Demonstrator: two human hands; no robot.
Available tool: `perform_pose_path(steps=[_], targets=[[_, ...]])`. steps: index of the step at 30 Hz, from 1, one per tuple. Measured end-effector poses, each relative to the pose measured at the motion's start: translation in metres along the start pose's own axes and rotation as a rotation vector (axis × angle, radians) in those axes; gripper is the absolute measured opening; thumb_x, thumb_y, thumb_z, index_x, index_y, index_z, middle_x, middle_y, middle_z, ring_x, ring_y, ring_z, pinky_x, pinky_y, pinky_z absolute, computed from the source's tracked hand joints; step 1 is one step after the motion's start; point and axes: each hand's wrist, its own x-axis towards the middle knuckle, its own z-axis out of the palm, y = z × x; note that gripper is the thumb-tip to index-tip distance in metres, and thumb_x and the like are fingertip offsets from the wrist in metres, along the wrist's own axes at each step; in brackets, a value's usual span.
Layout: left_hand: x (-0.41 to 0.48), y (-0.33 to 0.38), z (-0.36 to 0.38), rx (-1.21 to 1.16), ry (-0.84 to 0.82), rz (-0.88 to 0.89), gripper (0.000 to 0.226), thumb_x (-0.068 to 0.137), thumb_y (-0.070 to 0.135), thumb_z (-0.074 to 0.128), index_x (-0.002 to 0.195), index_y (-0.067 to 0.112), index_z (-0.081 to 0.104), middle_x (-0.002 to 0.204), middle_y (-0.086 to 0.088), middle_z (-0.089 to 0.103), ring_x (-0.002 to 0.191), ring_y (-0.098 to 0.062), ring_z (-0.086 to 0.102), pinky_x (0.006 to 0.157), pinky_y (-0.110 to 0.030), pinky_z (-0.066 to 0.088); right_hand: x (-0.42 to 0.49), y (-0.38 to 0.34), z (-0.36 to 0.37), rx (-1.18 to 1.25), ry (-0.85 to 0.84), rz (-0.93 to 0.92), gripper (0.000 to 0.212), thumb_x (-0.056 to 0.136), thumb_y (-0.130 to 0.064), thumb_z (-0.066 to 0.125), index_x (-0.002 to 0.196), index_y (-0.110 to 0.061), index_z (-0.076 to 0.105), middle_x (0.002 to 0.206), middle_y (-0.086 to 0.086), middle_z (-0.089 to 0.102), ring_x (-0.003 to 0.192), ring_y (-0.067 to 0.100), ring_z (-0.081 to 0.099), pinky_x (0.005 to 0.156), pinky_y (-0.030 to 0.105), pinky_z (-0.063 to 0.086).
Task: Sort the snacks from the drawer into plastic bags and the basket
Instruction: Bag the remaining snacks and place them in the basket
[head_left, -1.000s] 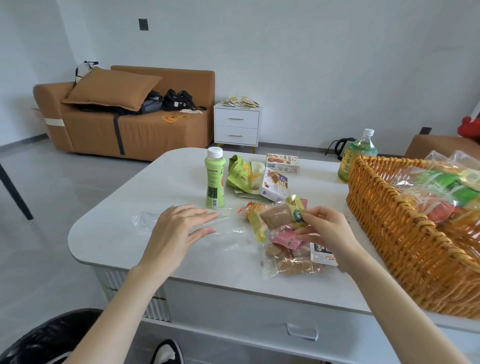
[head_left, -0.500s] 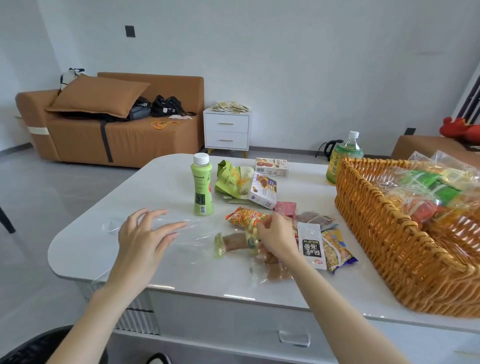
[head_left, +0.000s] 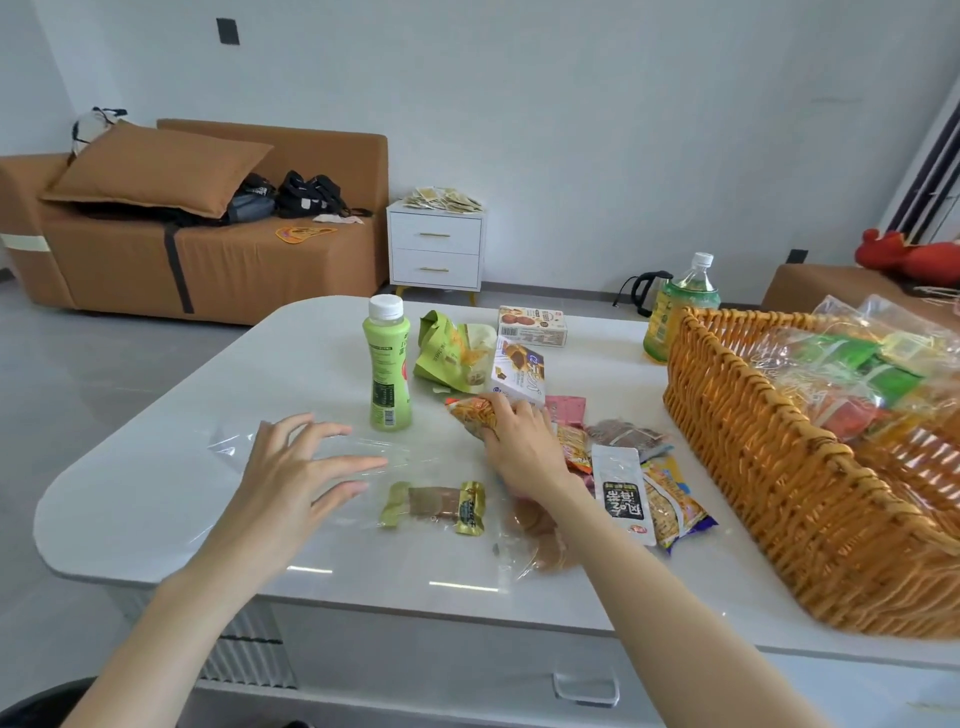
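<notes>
The basket (head_left: 769, 467) is cut off at the right edge, and the bagged snacks (head_left: 841, 374) inside it are blurred by glare. The clear plastic bag (head_left: 374, 449) is hard to make out against the table (head_left: 130, 509): only its creased edges show, and contact with the left grip (head_left: 291, 478) cannot be confirmed. The left grip is apart, fingers straight and spread, over the bag's left part. The right grip (head_left: 522, 452) is clamped on the orange snack packet (head_left: 467, 410), fingers curled over its right end, thumb hidden. The packet lies at mid-table, just right of the green bottle (head_left: 388, 364); it is crinkled, orange with yellow print. Between the grips, on the near side, a brown snack in green-gold wrap (head_left: 434, 506) lies flat. The right wrist partly covers a second clear packet (head_left: 540, 540).
</notes>
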Motion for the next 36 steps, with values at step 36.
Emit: perform_pose_path(steps=[36], targets=[[-0.003,0.024,-0.010,-0.110,-0.034,0.004,0.040,0.090,0.072,0.006,0.126,0.075,0.022,0.130,0.020,0.051,0.122,-0.016,0.036,0.098,-0.055,0.031,-0.073,-0.021,-0.079,1.358,-0.474,0.504,0.047,0.091,0.000,0.051,0.127,-0.028,0.042,0.106,0.013,0.060,0.076,0.025,0.067,0.063,0.040,0.057]])
